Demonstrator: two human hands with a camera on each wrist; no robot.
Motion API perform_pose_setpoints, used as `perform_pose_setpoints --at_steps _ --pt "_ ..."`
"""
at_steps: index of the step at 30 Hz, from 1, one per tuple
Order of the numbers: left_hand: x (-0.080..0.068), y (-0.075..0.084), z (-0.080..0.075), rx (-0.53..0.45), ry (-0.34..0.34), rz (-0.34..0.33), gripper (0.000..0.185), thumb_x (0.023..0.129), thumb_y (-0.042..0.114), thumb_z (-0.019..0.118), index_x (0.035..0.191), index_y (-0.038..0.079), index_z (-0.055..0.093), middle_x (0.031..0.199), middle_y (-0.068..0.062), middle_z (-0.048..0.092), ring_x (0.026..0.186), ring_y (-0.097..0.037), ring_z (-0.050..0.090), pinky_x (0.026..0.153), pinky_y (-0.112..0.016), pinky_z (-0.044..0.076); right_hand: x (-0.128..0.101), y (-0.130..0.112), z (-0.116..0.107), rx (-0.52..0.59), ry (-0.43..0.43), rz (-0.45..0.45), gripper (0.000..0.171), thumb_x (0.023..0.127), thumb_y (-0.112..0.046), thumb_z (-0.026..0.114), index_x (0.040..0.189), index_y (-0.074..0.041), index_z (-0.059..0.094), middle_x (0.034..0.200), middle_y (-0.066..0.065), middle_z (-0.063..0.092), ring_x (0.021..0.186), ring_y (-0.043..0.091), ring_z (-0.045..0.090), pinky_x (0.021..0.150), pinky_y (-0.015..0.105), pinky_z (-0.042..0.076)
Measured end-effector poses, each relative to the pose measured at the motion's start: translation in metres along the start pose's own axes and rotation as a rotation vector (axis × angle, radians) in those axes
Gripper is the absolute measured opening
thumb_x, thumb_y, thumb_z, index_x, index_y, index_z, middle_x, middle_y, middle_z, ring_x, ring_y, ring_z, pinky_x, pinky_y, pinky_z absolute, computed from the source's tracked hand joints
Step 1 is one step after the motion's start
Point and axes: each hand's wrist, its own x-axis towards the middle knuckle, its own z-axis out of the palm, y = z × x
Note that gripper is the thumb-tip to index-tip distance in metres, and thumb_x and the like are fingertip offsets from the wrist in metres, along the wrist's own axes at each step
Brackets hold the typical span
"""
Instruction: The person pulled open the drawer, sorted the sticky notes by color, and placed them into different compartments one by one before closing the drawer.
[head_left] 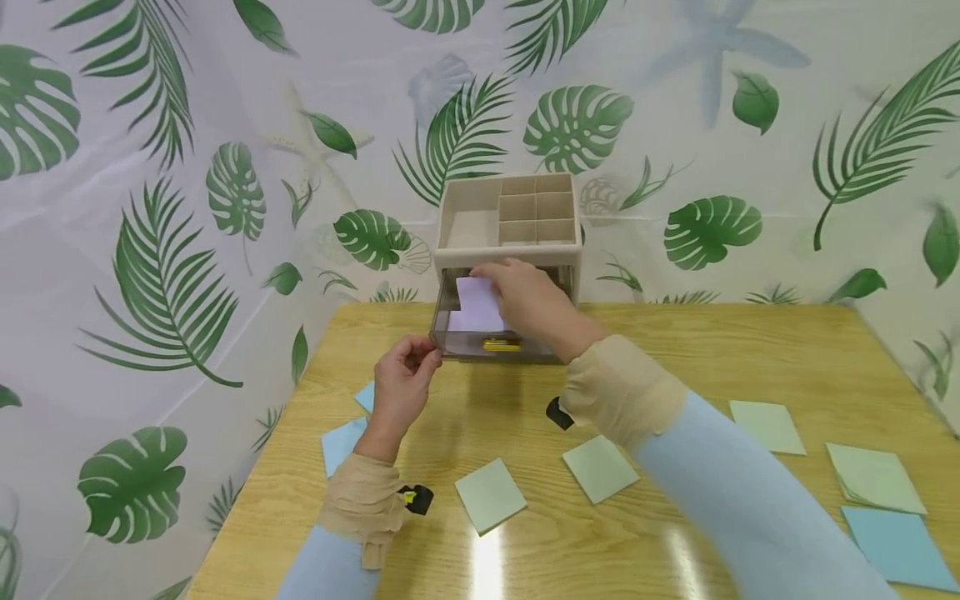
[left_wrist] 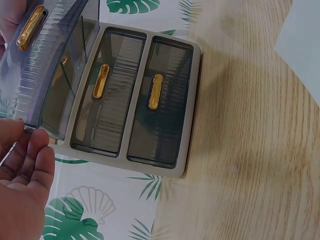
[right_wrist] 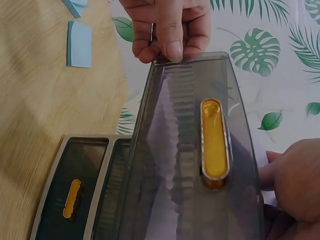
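A beige desk organizer (head_left: 510, 251) stands at the back of the table, its top smoky clear drawer (head_left: 461, 343) pulled out. My left hand (head_left: 401, 385) pinches the left front corner of that drawer between thumb and fingers, as the right wrist view also shows. Over the drawer, my right hand (head_left: 534, 307) reaches inside and holds a purple sticky note pad (head_left: 474, 292) by its right side. More purple paper (head_left: 468, 321) lies under it; the right fingertips are partly hidden. Two lower drawers, one with a gold handle (left_wrist: 156, 92), are closed in the left wrist view.
Pale green note pads (head_left: 491, 496) lie across the table (head_left: 637, 558), several in all. A blue pad (head_left: 900, 546) is at the right, and light blue notes (head_left: 343, 443) sit beside the left wrist. Small black objects (head_left: 558, 413) show near both wrists. Leafy cloth (head_left: 675, 167) hangs behind.
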Motion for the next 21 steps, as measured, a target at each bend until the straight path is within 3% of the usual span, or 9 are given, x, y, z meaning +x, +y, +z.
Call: perform_pose_setpoints --at_steps 6,13,21 --pt "0.001 0.001 -0.001 -0.004 -0.01 0.0 0.008 0.091 -0.004 0.062 0.096 -0.011 0.061 0.087 -0.025 0.063 0.08 -0.038 0.063 0.062 -0.016 0.047 0.007 0.004 0.012 0.046 -0.028 0.004 0.029 0.101 -0.011 0.047 0.127 -0.013 0.06 0.119 0.009 0.062 0.097 0.023 0.056 0.082 0.038 0.047" --pt "0.002 0.001 -0.003 0.004 0.001 -0.012 0.008 0.091 -0.004 0.061 0.096 -0.01 0.061 0.087 -0.024 0.063 0.08 -0.036 0.063 0.062 -0.016 0.047 0.015 0.001 0.015 0.078 -0.076 0.026 0.03 0.101 -0.012 0.047 0.129 -0.016 0.059 0.122 0.008 0.061 0.098 0.023 0.056 0.083 0.038 0.046" --pt "0.001 0.0 -0.004 -0.011 -0.014 -0.008 0.01 0.091 -0.004 0.062 0.097 -0.011 0.06 0.088 -0.026 0.063 0.081 -0.037 0.062 0.063 -0.016 0.047 0.018 -0.004 0.019 0.064 -0.129 0.019 0.028 0.1 -0.013 0.049 0.125 -0.015 0.06 0.115 0.008 0.063 0.093 0.023 0.056 0.082 0.038 0.046"
